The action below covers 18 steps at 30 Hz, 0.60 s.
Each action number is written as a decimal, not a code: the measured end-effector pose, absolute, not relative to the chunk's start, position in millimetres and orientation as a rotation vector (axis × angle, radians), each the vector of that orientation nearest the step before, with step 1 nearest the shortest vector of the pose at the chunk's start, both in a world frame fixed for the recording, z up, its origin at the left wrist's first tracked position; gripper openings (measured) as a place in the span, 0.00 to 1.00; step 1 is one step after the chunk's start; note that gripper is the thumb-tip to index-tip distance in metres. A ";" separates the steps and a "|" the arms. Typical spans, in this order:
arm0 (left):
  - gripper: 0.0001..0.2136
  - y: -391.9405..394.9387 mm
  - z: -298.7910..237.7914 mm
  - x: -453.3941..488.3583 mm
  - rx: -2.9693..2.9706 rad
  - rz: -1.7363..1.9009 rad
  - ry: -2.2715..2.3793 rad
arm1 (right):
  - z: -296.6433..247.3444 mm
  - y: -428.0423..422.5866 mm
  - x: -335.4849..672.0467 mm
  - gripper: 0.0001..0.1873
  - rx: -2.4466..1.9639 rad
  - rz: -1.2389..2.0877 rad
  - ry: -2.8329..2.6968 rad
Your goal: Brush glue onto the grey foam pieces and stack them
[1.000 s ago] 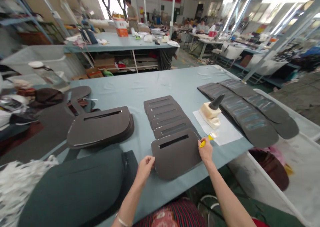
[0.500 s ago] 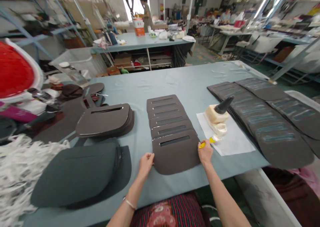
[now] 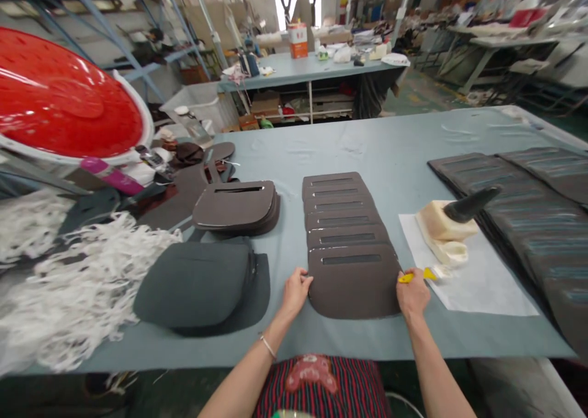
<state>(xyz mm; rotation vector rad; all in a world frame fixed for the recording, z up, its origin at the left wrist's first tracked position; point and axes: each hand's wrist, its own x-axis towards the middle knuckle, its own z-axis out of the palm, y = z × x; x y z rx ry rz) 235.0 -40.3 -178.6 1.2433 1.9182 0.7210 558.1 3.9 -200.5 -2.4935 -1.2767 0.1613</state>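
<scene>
Several dark brown panels with a slot lie overlapped in a column before me, and the front brown panel [image 3: 351, 289] is the nearest. At its left edge my left hand [image 3: 295, 290] is closed, thumb and fingertips pinching the border. My right hand [image 3: 413, 294] is wrapped round a yellow-handled brush [image 3: 430, 274] and also rests against the panel's right edge. The brush's bristles point right, toward a white sheet [image 3: 487, 289]. On that sheet stands a cream-coloured container [image 3: 436, 222] with a black cone-shaped piece [image 3: 473, 203] on it.
To the left are a stack of slotted brown panels [image 3: 234, 206], a stack of dark green-grey panels [image 3: 197, 286] and a heap of white strips [image 3: 92, 295]. A big red dish-shaped object [image 3: 68, 99] stands far left. More dark panels [image 3: 514, 222] overlap at right.
My view has turned to the left, so the table's contents appear further right. Both hands stay at the front panel's edges, and the brush is still in my right hand.
</scene>
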 end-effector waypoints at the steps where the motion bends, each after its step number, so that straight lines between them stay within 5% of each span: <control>1: 0.11 -39.8 -180.3 234.9 1.234 0.713 1.938 | -201.6 4.5 558.1 0.13 -2.512 0.163 -1.280; 18: 0.12 -31.8 -200.8 230.3 1.110 0.607 1.978 | -181.9 7.2 549.1 0.11 -2.637 0.175 -1.324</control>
